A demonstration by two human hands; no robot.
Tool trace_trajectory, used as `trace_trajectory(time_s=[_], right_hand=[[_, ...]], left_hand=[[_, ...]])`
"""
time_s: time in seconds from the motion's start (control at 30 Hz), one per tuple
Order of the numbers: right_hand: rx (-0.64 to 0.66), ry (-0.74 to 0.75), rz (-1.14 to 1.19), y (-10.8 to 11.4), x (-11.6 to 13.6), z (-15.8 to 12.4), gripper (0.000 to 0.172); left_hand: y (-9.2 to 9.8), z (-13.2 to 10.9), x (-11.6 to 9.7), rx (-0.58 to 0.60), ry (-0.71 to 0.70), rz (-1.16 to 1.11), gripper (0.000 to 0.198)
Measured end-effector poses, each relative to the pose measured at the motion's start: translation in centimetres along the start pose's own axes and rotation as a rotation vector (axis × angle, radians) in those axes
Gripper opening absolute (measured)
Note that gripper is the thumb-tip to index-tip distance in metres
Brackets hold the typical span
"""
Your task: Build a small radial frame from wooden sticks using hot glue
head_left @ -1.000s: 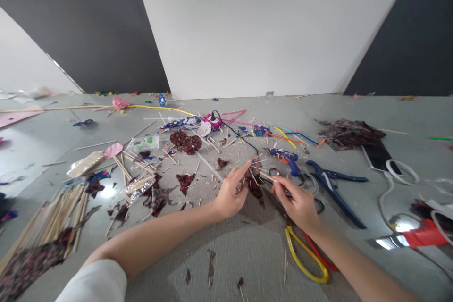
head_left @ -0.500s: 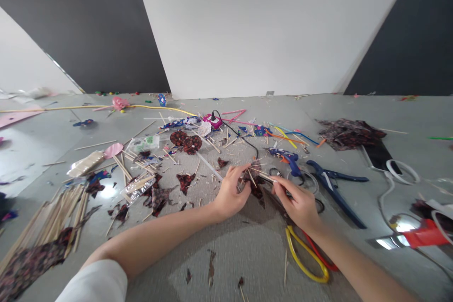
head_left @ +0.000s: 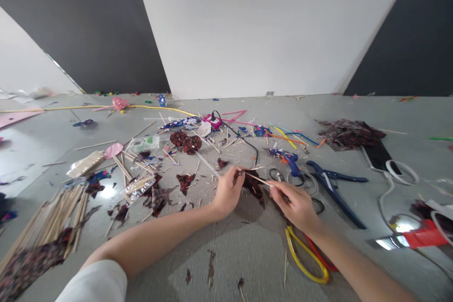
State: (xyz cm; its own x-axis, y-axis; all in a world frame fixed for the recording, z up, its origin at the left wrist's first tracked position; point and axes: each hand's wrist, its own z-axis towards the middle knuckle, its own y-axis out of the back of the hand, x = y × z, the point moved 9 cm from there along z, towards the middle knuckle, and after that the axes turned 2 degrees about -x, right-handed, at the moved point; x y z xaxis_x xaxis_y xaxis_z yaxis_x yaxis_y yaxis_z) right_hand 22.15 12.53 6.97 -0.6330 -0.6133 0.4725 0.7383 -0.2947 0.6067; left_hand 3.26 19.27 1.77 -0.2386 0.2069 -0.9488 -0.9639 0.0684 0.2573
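My left hand is closed in a pinch on a small dark floral paper piece with thin sticks, held just above the grey floor. My right hand is closed too, pinching the near end of one thin wooden stick that reaches across to my left fingertips. The two hands are close together, about a stick's length apart. Yellow and red loops lie under my right wrist.
A blue glue gun and blue pliers lie right of my hands. Bundles of wooden sticks sit at the left. Dark paper scraps, paper discs, a phone, white cable and red tape are scattered around.
My left fingers, stretched out over the piece before, have curled into a pinch and drawn back a little. The stick in my right hand has swung lower, towards the left fingertips.
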Motion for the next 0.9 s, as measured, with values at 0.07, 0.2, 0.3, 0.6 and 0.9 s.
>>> trace_trajectory(time_s=[0.07, 0.2, 0.3, 0.6, 0.9], right_hand=[[0.001, -0.011, 0.001, -0.01, -0.07, 0.05, 0.021], [0.002, -0.025, -0.001, -0.09, -0.14, 0.14, 0.021], [-0.01, -0.023, 0.001, 0.0, -0.08, 0.18, 0.022], [-0.002, -0.029, -0.019, -0.07, -0.25, 0.07, 0.022], [-0.012, -0.1, -0.082, -0.25, -0.89, 0.31, 0.025]], left_hand=[[0.08, 0.04, 0.03, -0.011, 0.013, -0.005, 0.025], [0.15, 0.04, -0.18, -0.015, 0.002, -0.013, 0.031], [0.11, 0.02, -0.08, -0.002, 0.018, 0.012, 0.038], [-0.09, 0.03, -0.13, 0.013, 0.014, -0.009, 0.036], [-0.33, -0.2, -0.82, 0.029, -0.091, 0.058, 0.032]])
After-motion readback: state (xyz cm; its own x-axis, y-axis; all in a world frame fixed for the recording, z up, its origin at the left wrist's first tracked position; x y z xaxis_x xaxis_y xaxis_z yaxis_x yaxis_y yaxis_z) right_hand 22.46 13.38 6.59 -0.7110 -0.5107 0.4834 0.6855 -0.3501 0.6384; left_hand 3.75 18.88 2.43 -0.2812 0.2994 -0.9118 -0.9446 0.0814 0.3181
